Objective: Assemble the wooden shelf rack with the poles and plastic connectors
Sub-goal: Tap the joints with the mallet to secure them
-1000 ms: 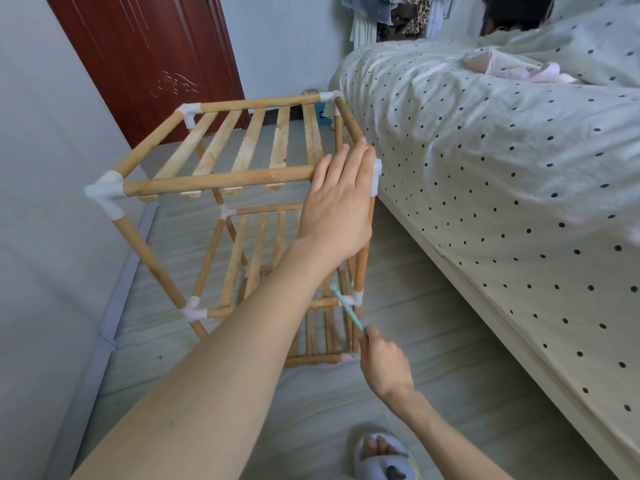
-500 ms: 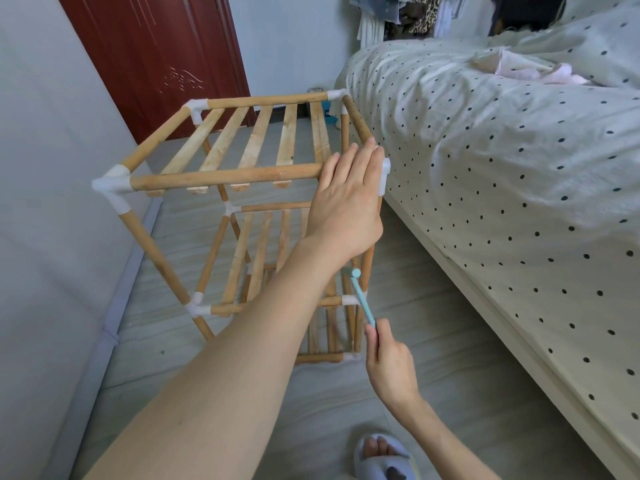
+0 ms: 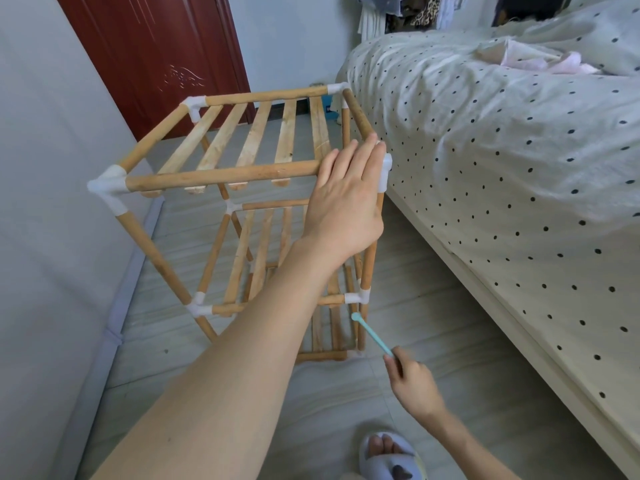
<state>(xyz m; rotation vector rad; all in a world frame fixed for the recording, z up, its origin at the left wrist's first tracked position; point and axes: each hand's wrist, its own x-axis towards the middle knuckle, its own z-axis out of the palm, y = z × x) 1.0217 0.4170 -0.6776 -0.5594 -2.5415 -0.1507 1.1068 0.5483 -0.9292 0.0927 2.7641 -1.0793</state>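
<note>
Dropped a little since half a second back: the teal stick's rounded tip, which was up beside the mid-level joint, now sits just under it. Right hand (image 3: 414,386) pinches the low end of that teal stick (image 3: 371,334) between curled fingers and thumb, tip aimed at the white mid connector (image 3: 356,297) on the near right pole; touching or just short, cannot tell. Left hand (image 3: 346,199) lies flat, fingers straight and together, pressing on the top front-right corner connector (image 3: 386,168), as it did a second ago, steadying the frame. Wooden shelf rack (image 3: 221,174) stands upright on the floor, between the wall and the bed (image 3: 502,168), close beside the bed frame. Looks: round pale-wood poles, flat slats across three tiers, white plastic joints at each corner, some joints showing slightly uneven seating. Handling, my guess: light, rigid along the poles but racks sideways at push-fit joints; smooth poles could slip. Best held at a corner joint or a pole right next to it, never by slats, which look thin. Slippered foot (image 3: 386,455) near the base.
</note>
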